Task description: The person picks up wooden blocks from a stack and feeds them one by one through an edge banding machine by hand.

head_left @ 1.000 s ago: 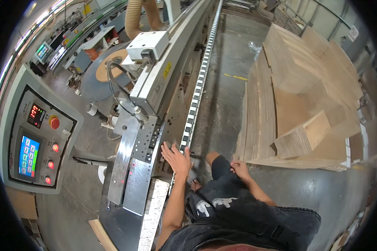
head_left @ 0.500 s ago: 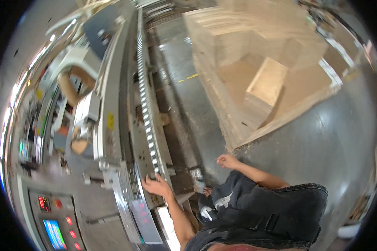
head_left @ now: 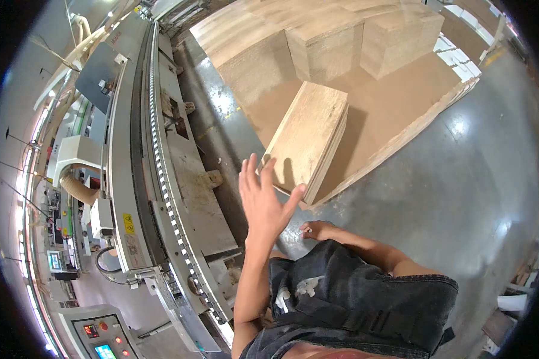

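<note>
My left hand (head_left: 266,206) is raised with its fingers spread and nothing in it. It reaches up to the near end of a short stack of wooden panels (head_left: 308,134). From this angle I cannot tell whether the fingertips touch the top panel; their shadow falls on it. Lower down, my right hand (head_left: 318,230) hangs beside my dark clothing, its fingers loosely bent and apart, with nothing visible in it. The stack lies at a slant on a large brown board (head_left: 395,113).
Taller stacks of panels (head_left: 329,51) stand behind on the same board. Along my left runs a long machine with a toothed conveyor track (head_left: 163,161). Its control panel (head_left: 99,335) with a lit screen is at the lower left. Grey floor (head_left: 413,197) lies to the right.
My view has turned toward the panels. My left hand has left the machine's track and moved up and right to the short stack. My right hand still hangs low.
</note>
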Available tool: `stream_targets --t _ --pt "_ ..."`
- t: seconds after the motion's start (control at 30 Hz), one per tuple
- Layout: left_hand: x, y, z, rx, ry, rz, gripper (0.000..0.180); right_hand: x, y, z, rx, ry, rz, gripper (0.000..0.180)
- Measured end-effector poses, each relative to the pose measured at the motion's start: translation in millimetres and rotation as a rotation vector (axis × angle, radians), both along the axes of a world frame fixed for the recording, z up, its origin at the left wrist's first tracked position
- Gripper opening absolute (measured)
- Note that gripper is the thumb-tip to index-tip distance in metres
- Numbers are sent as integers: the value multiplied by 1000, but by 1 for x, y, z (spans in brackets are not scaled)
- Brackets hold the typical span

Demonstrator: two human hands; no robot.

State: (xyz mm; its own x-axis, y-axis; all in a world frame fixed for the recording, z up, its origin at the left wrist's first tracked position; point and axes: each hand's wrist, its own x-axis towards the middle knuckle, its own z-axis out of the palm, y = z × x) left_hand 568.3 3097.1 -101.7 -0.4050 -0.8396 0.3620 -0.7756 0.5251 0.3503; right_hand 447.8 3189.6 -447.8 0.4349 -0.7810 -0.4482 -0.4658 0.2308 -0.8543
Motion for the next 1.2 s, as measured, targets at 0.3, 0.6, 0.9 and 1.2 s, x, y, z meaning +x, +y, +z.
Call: stream_targets --t 0.3,0.6,0.9,1.2 --pt "-43 -24 -19 166 -43 95 94 -13 -16 41 -101 -217 -156 66" --pt "39 22 15 200 247 225 76 19 -47 80 -3 -291 247 50" --pt "215 227 -37 256 433 704 66 106 -35 176 398 -700 251 46" --pt "320 411 -132 78 352 1206 59 325 52 199 518 -385 566 31"
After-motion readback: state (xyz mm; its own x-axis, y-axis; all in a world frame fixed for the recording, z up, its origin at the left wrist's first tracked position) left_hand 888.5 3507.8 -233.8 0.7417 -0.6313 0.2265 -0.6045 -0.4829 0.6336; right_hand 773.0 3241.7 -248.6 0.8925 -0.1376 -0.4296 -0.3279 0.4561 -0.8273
